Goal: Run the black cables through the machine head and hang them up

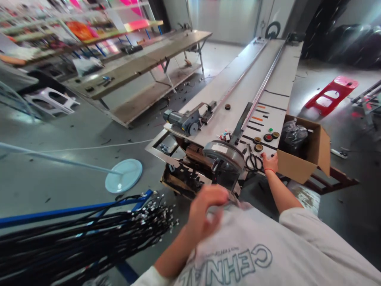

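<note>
My left hand (205,212) is in front of my shirt, slightly blurred. Its fingers are loosely curled, with a gap to the thumb and nothing seen between them. At the near right corner of the long table (220,89), my right hand (270,163) rests on the edge, thumb and fingers apart, holding nothing visible. Black-handled scissors (253,162) lie just left of it. Beyond are several tape rolls (258,147) and dark strips (253,129) on the tabletop. A round grey wheel (224,154) is mounted at the table's near end, between my hands.
An open cardboard box (297,167) with a plastic bag stands against the table's right side. Black cables with white connectors (149,216) hang over a blue rack (74,210) at lower left. A motor (178,119) sits on the table's left edge. A red stool (331,95) is farther right.
</note>
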`<action>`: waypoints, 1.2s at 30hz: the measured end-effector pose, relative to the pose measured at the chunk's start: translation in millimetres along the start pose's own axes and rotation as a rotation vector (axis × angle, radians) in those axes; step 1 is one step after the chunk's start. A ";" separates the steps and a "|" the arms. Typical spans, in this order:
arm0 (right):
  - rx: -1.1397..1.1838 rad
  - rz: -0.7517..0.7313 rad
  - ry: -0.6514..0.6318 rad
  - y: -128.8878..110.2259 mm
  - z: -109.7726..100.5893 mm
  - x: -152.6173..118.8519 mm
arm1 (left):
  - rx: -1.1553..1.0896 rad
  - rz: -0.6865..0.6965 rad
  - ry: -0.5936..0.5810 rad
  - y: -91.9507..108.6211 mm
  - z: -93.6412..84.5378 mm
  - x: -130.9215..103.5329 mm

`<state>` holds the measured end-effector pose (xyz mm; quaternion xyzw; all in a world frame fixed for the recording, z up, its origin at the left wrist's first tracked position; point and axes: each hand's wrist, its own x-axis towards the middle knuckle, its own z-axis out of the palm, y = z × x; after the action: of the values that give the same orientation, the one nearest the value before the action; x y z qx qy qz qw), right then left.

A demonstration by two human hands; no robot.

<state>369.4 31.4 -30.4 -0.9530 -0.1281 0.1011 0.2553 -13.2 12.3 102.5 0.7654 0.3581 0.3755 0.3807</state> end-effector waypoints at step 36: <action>-0.005 -0.019 0.015 -4.3 -1.2 1.2 | 0.394 -0.544 -0.194 -73.6 46.4 1.8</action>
<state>370.0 34.8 -27.3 -0.9530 -0.1357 0.0913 0.2550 7.7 32.6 20.5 0.7328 0.5768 0.1094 0.3441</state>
